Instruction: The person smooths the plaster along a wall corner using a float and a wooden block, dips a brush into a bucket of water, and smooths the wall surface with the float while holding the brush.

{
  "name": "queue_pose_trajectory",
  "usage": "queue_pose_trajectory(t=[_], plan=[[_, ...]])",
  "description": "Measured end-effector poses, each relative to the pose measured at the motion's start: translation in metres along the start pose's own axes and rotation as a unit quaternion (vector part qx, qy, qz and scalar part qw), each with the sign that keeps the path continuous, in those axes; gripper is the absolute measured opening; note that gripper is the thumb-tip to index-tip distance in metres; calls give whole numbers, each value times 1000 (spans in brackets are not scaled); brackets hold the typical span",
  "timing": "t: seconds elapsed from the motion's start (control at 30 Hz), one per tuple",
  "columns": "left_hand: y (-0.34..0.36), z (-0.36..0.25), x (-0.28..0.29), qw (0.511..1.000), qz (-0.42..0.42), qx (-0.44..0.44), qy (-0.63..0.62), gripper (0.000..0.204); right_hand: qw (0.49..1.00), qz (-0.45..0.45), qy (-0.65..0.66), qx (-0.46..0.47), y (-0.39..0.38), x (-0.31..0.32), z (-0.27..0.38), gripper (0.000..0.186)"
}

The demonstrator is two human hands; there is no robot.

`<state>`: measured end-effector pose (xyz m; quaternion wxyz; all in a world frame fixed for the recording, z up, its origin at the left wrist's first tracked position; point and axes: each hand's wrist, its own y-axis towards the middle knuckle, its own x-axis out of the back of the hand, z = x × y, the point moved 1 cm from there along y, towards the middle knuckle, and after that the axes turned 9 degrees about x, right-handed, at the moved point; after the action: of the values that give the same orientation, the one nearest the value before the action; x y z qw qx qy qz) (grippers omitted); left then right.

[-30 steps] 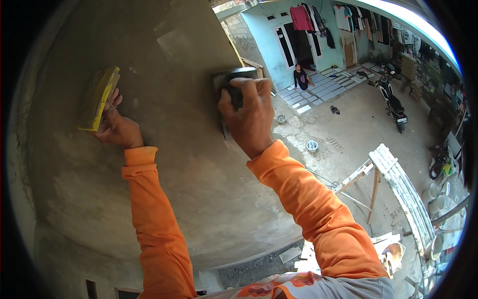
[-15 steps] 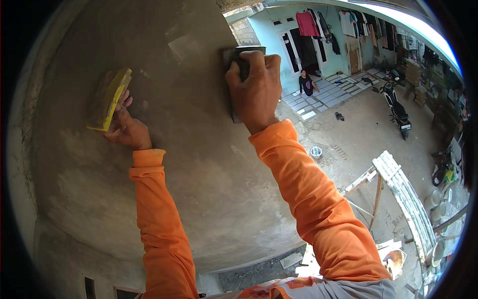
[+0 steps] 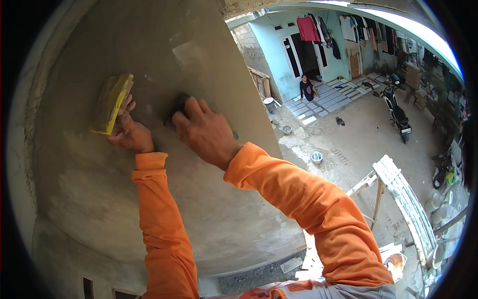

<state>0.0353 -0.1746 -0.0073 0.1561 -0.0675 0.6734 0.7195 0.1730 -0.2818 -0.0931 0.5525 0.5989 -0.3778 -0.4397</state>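
A grey plastered wall [image 3: 219, 209] fills the left and middle of the view. At the upper left, my left hand [image 3: 128, 130] grips a flat yellow-edged float [image 3: 111, 102], its face smeared grey. My right hand [image 3: 204, 132], fingers curled, holds a dark float [image 3: 179, 104] against the plaster; most of that tool is hidden under the hand. Both forearms come up from the lower edge in orange sleeves.
Below at the right lies a courtyard [image 3: 358, 144] with a seated person [image 3: 308, 91], a motorbike [image 3: 399, 112], a bucket [image 3: 316, 157], a whitewashed plank scaffold [image 3: 403, 199] and hanging laundry [image 3: 307, 29]. The wall's edge [image 3: 256, 94] runs down beside my right hand.
My right hand first moved up along the wall's edge, then swept left and down across the plaster with the dark float. My left hand has shifted only slightly.
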Motion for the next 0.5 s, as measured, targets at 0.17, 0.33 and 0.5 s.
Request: queue_pose_trajectory(t=[0.17,0.33,0.5], plan=[[-7,-4,-10,1000,-9,7,-8,52,977,-152,-66,-138,57,48,-57,22],[-5,-3,-10,1000,-5,-4,5,50,998,26,-49,24,44,16,-26,23],[-4,2,-4,996,-64,59,-13,47,977,116,174,33,-29,47,-13,25]])
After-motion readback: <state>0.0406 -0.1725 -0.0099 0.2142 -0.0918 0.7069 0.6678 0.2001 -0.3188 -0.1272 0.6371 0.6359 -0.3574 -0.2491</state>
